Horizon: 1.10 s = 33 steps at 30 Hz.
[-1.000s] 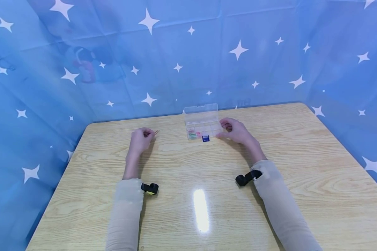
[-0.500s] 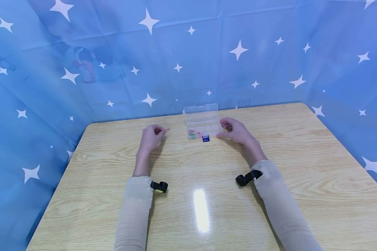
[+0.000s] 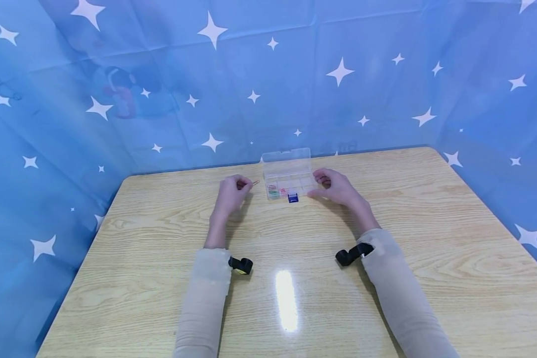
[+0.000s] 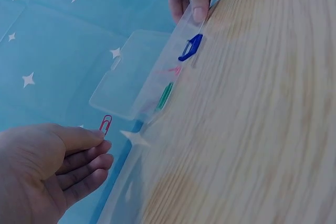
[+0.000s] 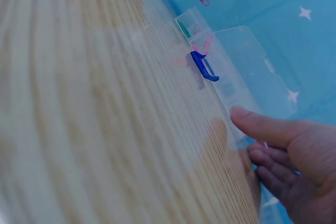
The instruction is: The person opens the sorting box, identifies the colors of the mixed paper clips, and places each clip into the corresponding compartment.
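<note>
In the head view my left hand (image 3: 233,191) is just left of the clear plastic compartment box (image 3: 287,163). Its thumb and forefinger pinch a red paper clip (image 4: 106,123), whose looped end points toward the box. The box stands with its lid raised at the back. A green paper clip (image 4: 165,97) and pink paper clips (image 5: 208,43) lie in compartments at its left end. A blue latch (image 3: 293,198) sits at its front. My right hand (image 3: 337,188) holds the box's right end, thumb at the front and fingers curled behind.
The box is near the back edge of a wood-grain table (image 3: 268,248). Behind it hangs a blue cloth (image 3: 250,74) with white stars. A black wrist camera (image 3: 240,265) is strapped over the left sleeve, another black camera (image 3: 353,253) over the right.
My left hand has moved right across the table toward the box, with the red paper clip in its fingertips. My right hand and the box have stayed in place.
</note>
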Motion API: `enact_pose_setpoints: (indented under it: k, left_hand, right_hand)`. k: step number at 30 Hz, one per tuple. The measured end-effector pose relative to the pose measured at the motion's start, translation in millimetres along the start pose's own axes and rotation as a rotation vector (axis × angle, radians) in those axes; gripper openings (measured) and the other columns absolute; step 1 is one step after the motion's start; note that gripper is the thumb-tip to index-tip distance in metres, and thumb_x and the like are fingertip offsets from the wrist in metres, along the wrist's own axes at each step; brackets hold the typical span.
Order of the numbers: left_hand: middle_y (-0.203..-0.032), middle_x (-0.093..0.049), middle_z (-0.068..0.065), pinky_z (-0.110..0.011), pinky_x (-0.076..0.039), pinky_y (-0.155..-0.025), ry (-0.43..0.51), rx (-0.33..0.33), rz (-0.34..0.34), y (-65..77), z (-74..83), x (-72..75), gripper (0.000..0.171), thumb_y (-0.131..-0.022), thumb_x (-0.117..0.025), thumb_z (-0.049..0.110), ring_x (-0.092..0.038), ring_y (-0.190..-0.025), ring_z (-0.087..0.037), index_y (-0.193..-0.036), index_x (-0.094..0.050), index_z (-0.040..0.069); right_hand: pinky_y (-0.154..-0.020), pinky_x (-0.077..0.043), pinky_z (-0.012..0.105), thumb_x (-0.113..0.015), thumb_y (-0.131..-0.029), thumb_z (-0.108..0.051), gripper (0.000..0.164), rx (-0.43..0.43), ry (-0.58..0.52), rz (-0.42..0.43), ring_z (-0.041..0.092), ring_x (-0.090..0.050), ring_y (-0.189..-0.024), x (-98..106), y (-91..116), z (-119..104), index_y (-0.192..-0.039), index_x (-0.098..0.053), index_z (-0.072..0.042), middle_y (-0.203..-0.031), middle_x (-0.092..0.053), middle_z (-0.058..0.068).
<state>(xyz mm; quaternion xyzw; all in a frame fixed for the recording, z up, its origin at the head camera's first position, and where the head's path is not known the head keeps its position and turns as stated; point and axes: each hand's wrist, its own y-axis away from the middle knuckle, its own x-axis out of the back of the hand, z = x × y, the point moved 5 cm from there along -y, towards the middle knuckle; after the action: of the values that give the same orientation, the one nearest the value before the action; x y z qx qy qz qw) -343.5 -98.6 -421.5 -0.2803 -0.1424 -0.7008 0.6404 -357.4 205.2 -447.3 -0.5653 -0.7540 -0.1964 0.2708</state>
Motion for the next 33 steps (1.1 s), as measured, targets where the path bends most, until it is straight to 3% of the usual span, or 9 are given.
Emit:
enact_pose_setpoints:
  k: [10,20,33]
  left_hand:
    - [-0.095,-0.069,-0.014,-0.034,-0.052,-0.076,-0.006,-0.016,0.017,-5.5,9.0,-20.8,0.015,-0.101,-0.063,0.009,-0.062,-0.085,-0.024,-0.105,-0.071,-0.003]
    - [-0.094,-0.069,-0.013,-0.032,-0.05,-0.072,-0.022,-0.019,0.003,-11.9,10.8,-31.5,0.017,-0.101,-0.063,0.012,-0.061,-0.082,-0.022,-0.106,-0.071,-0.002]
    - [-0.095,-0.071,-0.013,-0.033,-0.052,-0.077,-0.051,-0.007,0.003,-20.7,14.3,-38.1,0.017,-0.1,-0.063,0.01,-0.063,-0.085,-0.023,-0.104,-0.074,-0.002]
  right_hand:
    - [-0.106,-0.041,0.047,-0.081,-0.088,-0.025,0.067,0.002,0.01,0.005,0.033,-0.053,-0.12,0,0,2,-0.142,-0.05,0.0,-0.131,-0.057,0.018]
    - [-0.107,-0.041,0.047,-0.082,-0.087,-0.024,0.067,0.001,-0.011,0.002,0.032,-0.052,-0.12,-3,-1,1,-0.141,-0.051,0.0,-0.13,-0.057,0.018]
    - [-0.107,-0.04,0.047,-0.082,-0.088,-0.025,0.069,-0.001,0.001,0.012,0.033,-0.052,-0.122,0,1,-1,-0.143,-0.05,0.0,-0.132,-0.057,0.018]
